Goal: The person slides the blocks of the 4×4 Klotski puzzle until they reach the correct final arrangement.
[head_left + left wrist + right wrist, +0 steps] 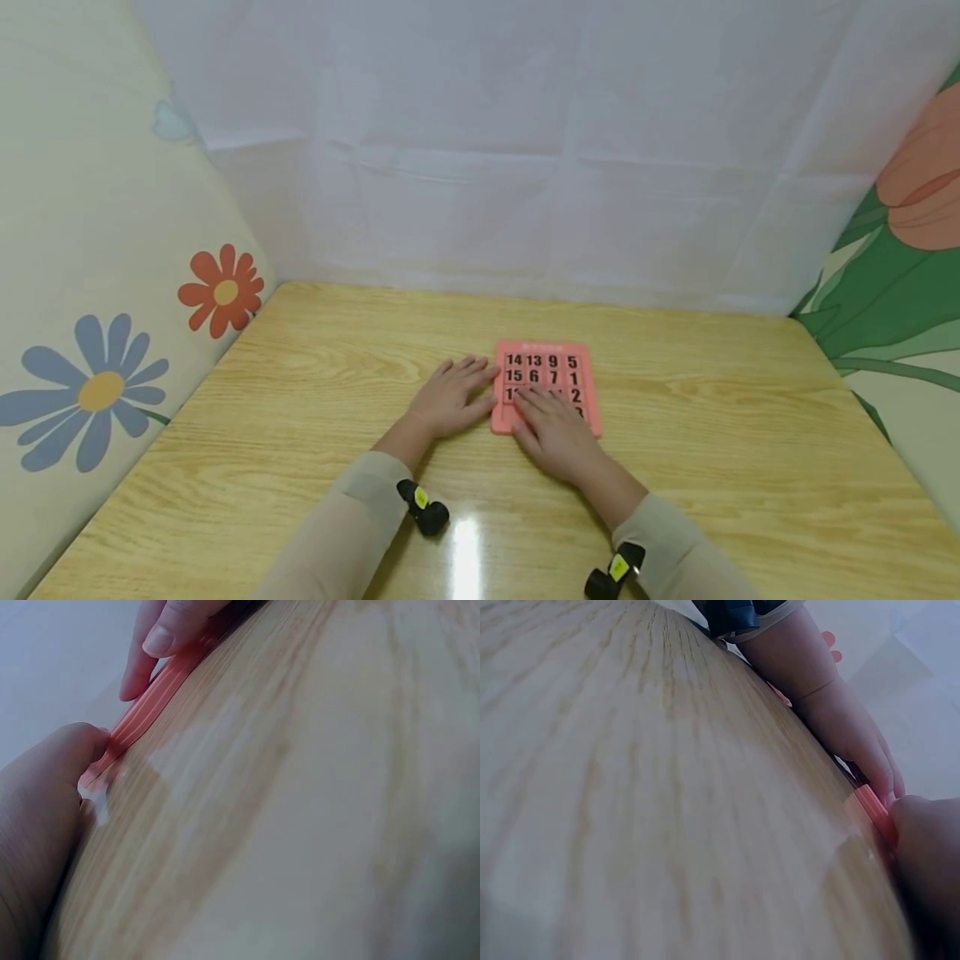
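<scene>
A pink sliding number puzzle [543, 349] lies flat on the table, its dark numerals facing up. "14 13 9 5" reads along the top row and "15 6 7 1" along the second. My left hand [447, 402] lies by the puzzle's left edge, fingers extended, fingertips and thumb at the frame. My right hand [558, 437] is over the lower part, its outstretched fingers resting on the tiles and hiding several of them. In the left wrist view, the left thumb [86, 742] meets the ridged side of the puzzle frame [154, 705].
A wood-grain table [720, 408] carries the puzzle. Behind it hangs a white cloth [465, 167]. Flower-printed fabric [67, 250] borders the left side, with tulip-printed fabric [922, 317] on the right. Black wrist cameras [429, 515] are strapped at both sleeves.
</scene>
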Available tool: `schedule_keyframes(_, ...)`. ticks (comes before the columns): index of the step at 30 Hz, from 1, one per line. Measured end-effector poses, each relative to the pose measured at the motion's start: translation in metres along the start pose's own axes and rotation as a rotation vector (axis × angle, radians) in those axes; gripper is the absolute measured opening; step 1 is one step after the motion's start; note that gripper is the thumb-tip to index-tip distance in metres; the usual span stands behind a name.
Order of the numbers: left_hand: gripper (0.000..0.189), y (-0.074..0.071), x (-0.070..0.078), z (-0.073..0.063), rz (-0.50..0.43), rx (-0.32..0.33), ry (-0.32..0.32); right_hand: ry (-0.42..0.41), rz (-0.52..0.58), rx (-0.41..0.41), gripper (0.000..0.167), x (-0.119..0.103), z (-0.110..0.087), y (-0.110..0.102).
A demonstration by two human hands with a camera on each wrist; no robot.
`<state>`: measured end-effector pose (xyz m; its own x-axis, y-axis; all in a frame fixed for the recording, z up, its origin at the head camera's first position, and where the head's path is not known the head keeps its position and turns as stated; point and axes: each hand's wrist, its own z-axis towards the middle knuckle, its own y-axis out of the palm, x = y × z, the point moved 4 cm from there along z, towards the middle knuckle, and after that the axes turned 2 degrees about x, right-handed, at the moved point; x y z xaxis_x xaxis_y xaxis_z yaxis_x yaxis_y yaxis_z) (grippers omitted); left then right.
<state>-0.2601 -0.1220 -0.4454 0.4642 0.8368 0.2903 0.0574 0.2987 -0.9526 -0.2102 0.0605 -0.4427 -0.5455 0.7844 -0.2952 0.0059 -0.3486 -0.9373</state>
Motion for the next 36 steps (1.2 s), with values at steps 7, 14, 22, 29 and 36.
schedule_keyframes(7, 0.059, 0.000, -0.001, 0.001, -0.003, 0.004, 0.000, -0.004, 0.010, -0.022, 0.053, -0.001, -0.004, 0.000)
schedule_keyframes(14, 0.059, -0.001, 0.000, 0.001, -0.006, 0.002, -0.002, -0.006, 0.035, -0.038, 0.053, -0.003, -0.010, -0.001)
schedule_keyframes(22, 0.058, -0.001, 0.001, 0.000, -0.006, 0.015, -0.003, -0.028, 0.025, -0.021, 0.051, -0.004, -0.015, -0.001)
schedule_keyframes(29, 0.059, 0.001, 0.000, 0.001, 0.006, -0.002, -0.005, -0.045, 0.020, -0.013, 0.051, -0.005, -0.018, -0.001)
schedule_keyframes(36, 0.059, 0.000, 0.000, 0.001, -0.001, 0.014, 0.007, -0.064, 0.009, 0.004, 0.050, -0.005, -0.020, 0.000)
